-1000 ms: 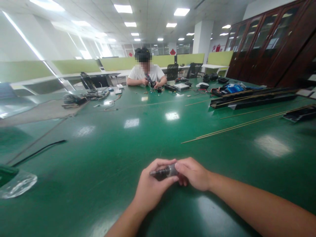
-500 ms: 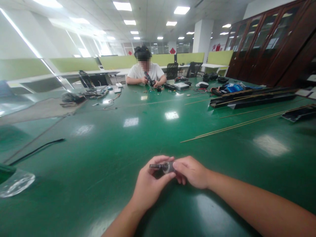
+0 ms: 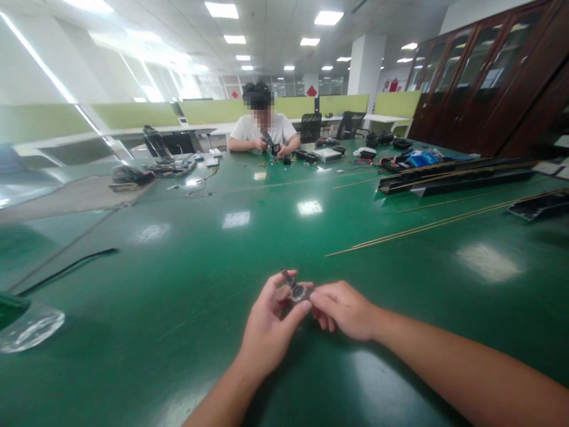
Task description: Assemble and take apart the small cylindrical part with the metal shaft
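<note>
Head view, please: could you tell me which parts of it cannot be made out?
- Small dark metal cylindrical part: body covered by left hand and right hand; type too small.
- Clear plastic bag: cut off at left edge.
- Co-worker's items: too small, far away.

green table point(image 3: 186, 284), brass rods point(image 3: 427, 225), black cable point(image 3: 66, 270), seated person point(image 3: 262, 133)

One head-worn camera looks forward and slightly down along a long green table point(image 3: 186, 255). The wearer's left hand point(image 3: 267, 332) and right hand point(image 3: 344, 308) sit close at the bottom edge; a seated person point(image 3: 262, 133) faces it from the far end.
</note>
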`<state>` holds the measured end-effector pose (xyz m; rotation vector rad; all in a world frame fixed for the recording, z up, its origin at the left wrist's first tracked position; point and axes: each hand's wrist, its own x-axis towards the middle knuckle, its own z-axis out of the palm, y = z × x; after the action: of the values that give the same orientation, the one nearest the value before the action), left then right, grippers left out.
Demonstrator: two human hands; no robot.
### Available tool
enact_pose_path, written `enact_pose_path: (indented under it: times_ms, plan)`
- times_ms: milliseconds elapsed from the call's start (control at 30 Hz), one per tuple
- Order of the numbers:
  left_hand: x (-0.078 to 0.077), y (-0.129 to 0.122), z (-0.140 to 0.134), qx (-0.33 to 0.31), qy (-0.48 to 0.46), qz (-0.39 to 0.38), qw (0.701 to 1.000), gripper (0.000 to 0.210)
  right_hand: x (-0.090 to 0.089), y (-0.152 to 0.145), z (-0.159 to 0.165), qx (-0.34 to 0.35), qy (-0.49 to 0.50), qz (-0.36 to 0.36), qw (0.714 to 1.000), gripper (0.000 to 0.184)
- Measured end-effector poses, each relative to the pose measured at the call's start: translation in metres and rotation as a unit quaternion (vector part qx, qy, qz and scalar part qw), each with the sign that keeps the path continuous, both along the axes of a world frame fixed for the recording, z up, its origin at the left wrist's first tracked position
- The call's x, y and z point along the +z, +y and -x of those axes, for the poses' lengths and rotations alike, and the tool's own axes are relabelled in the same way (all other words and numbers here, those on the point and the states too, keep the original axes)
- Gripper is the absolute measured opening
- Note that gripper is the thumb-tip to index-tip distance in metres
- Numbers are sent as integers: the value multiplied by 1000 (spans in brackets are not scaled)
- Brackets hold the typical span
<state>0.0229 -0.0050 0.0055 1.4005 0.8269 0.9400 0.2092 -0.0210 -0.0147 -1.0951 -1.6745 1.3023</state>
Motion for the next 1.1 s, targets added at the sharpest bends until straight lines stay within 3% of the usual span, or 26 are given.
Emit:
enact_pose_path:
  times_ms: [233,333,467,633,700,933,1100]
  plan:
    - [-3,4,-1,34,29,-17,999,54,3,-1,1,-10,-9,9,1000,40]
    - [-1,7,1,75,83,-81,990,49,4,-2,1,-11,-9,6,1000,39]
    - [1,8,5,91,173,-203,959,26,4,-2,1,-8,-9,3,1000,36]
    - [1,8,6,102,194,-244,945,23,7,-4,1,-14,-21,-14,1000,22]
    - [3,8,5,104,196,-250,942,20,7,-5,1,-24,-16,-27,999,14]
    - [7,8,6,75,211,-318,921,17,7,-3,-1,-84,-8,-60,995,22]
    - [2,8,6,51,227,-318,919,22,5,-1,-1,-90,-19,-72,993,22]
